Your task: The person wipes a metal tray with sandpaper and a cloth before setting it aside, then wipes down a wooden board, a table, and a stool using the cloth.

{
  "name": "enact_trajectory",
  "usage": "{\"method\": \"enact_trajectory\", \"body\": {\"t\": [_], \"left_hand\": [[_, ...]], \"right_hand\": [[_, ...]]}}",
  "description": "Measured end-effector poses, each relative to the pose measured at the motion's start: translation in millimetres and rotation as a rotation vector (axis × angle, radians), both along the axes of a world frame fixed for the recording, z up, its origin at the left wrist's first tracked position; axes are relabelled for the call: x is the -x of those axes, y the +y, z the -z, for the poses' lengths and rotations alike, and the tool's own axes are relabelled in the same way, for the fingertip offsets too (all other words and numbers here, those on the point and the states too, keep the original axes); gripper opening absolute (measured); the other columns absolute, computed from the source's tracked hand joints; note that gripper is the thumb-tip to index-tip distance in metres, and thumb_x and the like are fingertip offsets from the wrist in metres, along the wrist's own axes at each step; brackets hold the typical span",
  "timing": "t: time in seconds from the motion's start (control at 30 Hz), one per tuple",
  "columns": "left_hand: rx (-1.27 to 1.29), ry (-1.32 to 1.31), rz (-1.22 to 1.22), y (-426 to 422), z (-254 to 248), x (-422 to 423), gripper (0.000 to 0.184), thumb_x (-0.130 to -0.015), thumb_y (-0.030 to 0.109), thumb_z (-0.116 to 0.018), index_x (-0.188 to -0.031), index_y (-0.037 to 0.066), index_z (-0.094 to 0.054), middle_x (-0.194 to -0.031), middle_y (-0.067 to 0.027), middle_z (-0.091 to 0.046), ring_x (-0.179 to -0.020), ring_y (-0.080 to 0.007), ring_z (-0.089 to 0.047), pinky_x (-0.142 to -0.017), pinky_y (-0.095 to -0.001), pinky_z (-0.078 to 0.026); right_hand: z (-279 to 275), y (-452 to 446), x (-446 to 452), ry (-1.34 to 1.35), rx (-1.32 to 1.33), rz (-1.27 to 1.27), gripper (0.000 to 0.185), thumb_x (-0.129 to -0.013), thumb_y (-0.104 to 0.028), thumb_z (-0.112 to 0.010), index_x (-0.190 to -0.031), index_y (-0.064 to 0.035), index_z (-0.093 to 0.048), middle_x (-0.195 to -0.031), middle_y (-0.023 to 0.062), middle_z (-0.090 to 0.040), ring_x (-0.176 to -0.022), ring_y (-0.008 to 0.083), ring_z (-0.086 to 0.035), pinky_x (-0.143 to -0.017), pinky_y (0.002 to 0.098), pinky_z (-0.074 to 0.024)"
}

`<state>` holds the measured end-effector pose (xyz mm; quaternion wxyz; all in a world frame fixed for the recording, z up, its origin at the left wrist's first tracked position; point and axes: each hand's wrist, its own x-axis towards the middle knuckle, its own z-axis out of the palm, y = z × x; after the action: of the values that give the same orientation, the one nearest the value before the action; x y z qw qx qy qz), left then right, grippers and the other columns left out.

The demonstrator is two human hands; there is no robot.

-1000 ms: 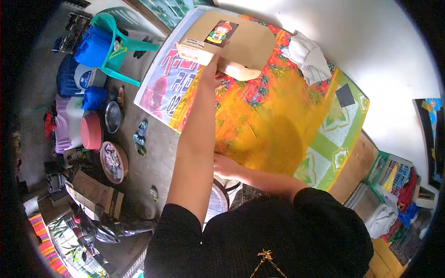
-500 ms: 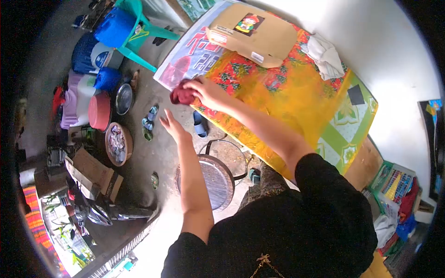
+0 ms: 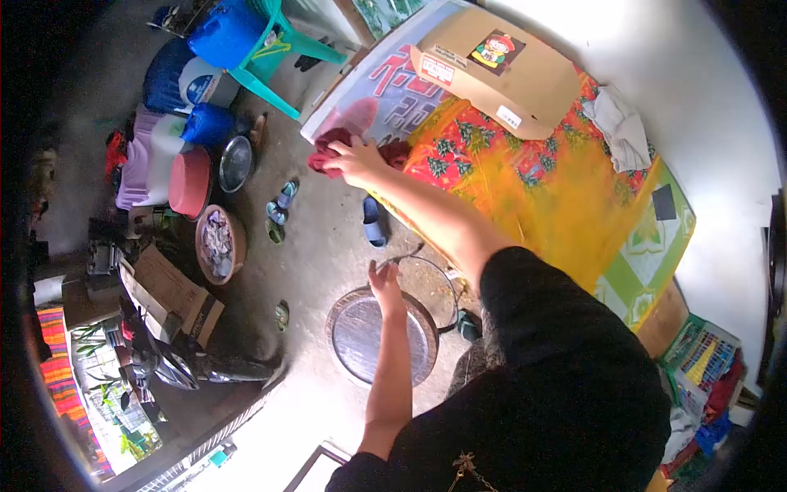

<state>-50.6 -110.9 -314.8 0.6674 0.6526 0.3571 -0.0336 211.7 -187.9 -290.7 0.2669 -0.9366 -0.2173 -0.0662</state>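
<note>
My right hand (image 3: 359, 161) grips a bunched dark red cloth (image 3: 330, 152) at the corner of a table (image 3: 533, 193) covered in patterned plastic sheets. Part of the cloth shows on both sides of the hand, against the table's edge. Lower down, my left hand (image 3: 385, 283) hangs in the air above a round stool (image 3: 381, 340), its fingers loosely apart and holding nothing. On the table lies a flat cardboard box (image 3: 533, 78) with a cartoon picture on its lid.
A whitish cloth (image 3: 616, 127) lies near the wall side of the table. Slippers (image 3: 375, 221) are on the floor. Basins (image 3: 190, 180), a tub of clothes (image 3: 220, 244), a green plastic chair (image 3: 279, 57) and an opened carton (image 3: 172, 295) stand to the left.
My right hand stays at the table's corner with the cloth, which now spreads to both sides of the hand. My left hand has dropped lower, over the stool. The view has shifted.
</note>
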Motion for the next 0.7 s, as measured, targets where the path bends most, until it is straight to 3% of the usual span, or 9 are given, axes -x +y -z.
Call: {"method": "enact_trajectory", "body": {"t": [0.07, 0.17, 0.23, 0.3, 0.43, 0.57, 0.63, 0.7], "left_hand": [[-0.002, -0.029, 0.001, 4, -13, -6, 0.069, -0.086, 0.008, -0.065, -0.144, -0.001, -0.029, -0.105, -0.0095, -0.061, -0.095, -0.0172, -0.056, -0.089, -0.0296, -0.044], [-0.048, -0.046, 0.04, 17, -15, -10, 0.068, -0.086, 0.011, -0.064, -0.143, -0.001, -0.029, -0.11, -0.0113, -0.061, -0.099, -0.018, -0.056, -0.091, -0.0303, -0.043], [-0.04, -0.091, 0.043, 21, -16, -10, 0.064, -0.087, 0.01, -0.064, -0.141, -0.003, -0.033, -0.111, -0.0124, -0.061, -0.101, -0.0184, -0.055, -0.094, -0.0323, -0.042], [-0.072, -0.076, 0.162, 32, 2, -3, 0.065, -0.087, 0.024, -0.064, -0.144, 0.013, -0.034, -0.128, -0.01, -0.055, -0.113, -0.0213, -0.05, -0.087, -0.0442, -0.04], [-0.015, -0.122, 0.244, 25, -6, 21, 0.057, -0.087, 0.02, -0.066, -0.138, 0.007, -0.043, -0.118, -0.0067, -0.06, -0.103, -0.0164, -0.053, -0.083, -0.0325, -0.042], [0.018, -0.188, 0.313, 24, 3, 62, 0.04, -0.088, 0.018, -0.066, -0.123, 0.002, -0.057, -0.106, -0.0021, -0.062, -0.091, -0.0119, -0.055, -0.071, -0.0262, -0.041], [-0.036, -0.141, 0.368, 30, 11, 83, 0.036, -0.088, 0.02, -0.066, -0.119, 0.003, -0.061, -0.105, -0.0016, -0.062, -0.089, -0.0116, -0.055, -0.069, -0.0267, -0.041], [-0.036, -0.085, 0.378, 33, 12, 103, 0.032, -0.087, 0.022, -0.067, -0.114, 0.004, -0.064, -0.102, -0.0017, -0.063, -0.088, -0.0118, -0.055, -0.068, -0.0279, -0.041]], "right_hand": [[-6, -41, 63, -0.07, 0.024, -0.106, 0.026, -0.082, -0.02, -0.058, -0.104, -0.0288, -0.069, -0.14, -0.0013, -0.047, -0.12, 0.0355, -0.046, -0.087, 0.0589, -0.0395], [1, -98, 177, -0.019, 0.086, -0.243, 0.02, -0.082, -0.02, -0.057, -0.098, -0.0225, -0.07, -0.135, -0.0008, -0.05, -0.117, 0.0362, -0.046, -0.091, 0.0614, -0.0408], [-7, -126, 257, -0.122, 0.244, -0.321, 0.021, -0.078, -0.023, -0.061, -0.098, -0.0242, -0.07, -0.115, -0.003, -0.055, -0.109, 0.0304, -0.047, -0.081, 0.0533, -0.0431], [-6, -141, 323, -0.132, 0.36, -0.3, 0.024, -0.073, -0.029, -0.065, -0.095, -0.0204, -0.068, -0.105, -0.0039, -0.055, -0.102, 0.0247, -0.045, -0.08, 0.0468, -0.0404], [-1, -159, 410, 0.021, 0.433, -0.214, 0.024, -0.07, -0.03, -0.066, -0.092, -0.0189, -0.069, -0.1, -0.0031, -0.057, -0.101, 0.0233, -0.046, -0.079, 0.044, -0.0393], [-31, -151, 415, 0.252, 0.29, -0.026, 0.016, -0.07, -0.024, -0.063, -0.083, -0.0219, -0.072, -0.097, -0.003, -0.06, -0.102, 0.0262, -0.052, -0.08, 0.0458, -0.04], [-65, -148, 380, 0.074, 0.166, 0.065, 0.011, -0.072, -0.019, -0.061, -0.078, -0.0211, -0.07, -0.094, -0.0004, -0.061, -0.095, 0.0291, -0.056, -0.081, 0.0516, -0.0419], [-71, -153, 333, 0.058, 0.024, 0.175, 0.013, -0.074, -0.017, -0.059, -0.08, -0.0214, -0.07, -0.102, 0.0027, -0.063, -0.093, 0.0322, -0.058, -0.083, 0.0495, -0.0448]]}}
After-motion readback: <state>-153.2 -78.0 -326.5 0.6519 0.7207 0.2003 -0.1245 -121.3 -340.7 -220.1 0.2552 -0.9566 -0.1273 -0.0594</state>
